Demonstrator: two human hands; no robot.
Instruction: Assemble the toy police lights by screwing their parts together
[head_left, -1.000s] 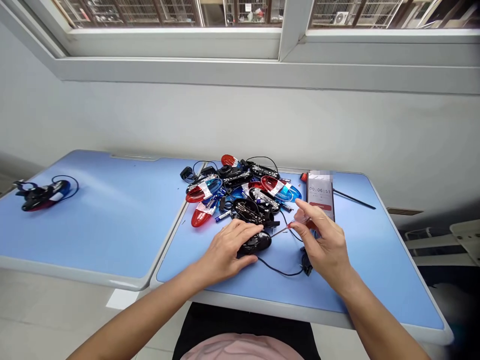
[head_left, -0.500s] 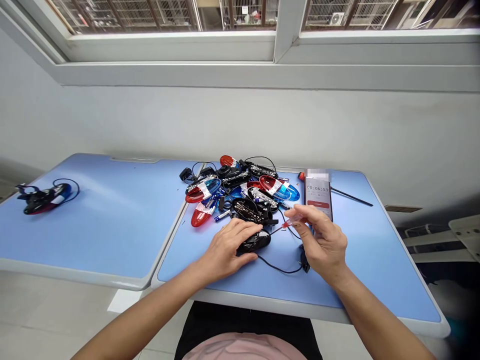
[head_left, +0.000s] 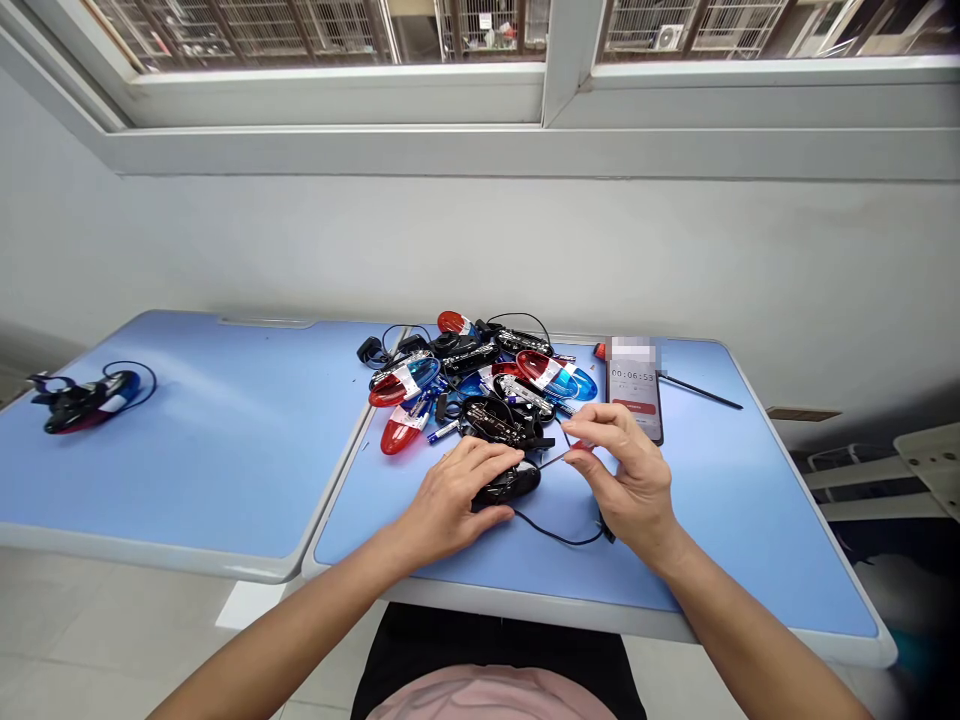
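Note:
My left hand (head_left: 457,492) is closed around a glossy black oval housing (head_left: 516,484), pressing it to the blue table top. In my right hand (head_left: 636,490) is a small screwdriver (head_left: 553,460) with a clear red handle, pinched between thumb and fingers. Its thin shaft points left, and the tip meets or nearly meets the right end of the housing; contact is hard to make out. A black cable (head_left: 562,540) runs from the housing toward a black part mostly hidden behind my right hand. Just beyond lies an open black casing (head_left: 499,422).
Behind my hands is a pile with red-and-blue light covers (head_left: 556,375), black casings, wires and a blue battery (head_left: 444,432). A phone (head_left: 634,405) showing a timer lies right, beside a thin black rod (head_left: 705,391). One light unit (head_left: 94,402) sits on the left table.
My right hand has moved slightly left, and its fingers now cover more of the screwdriver's red handle. My left hand and the housing stay in place.

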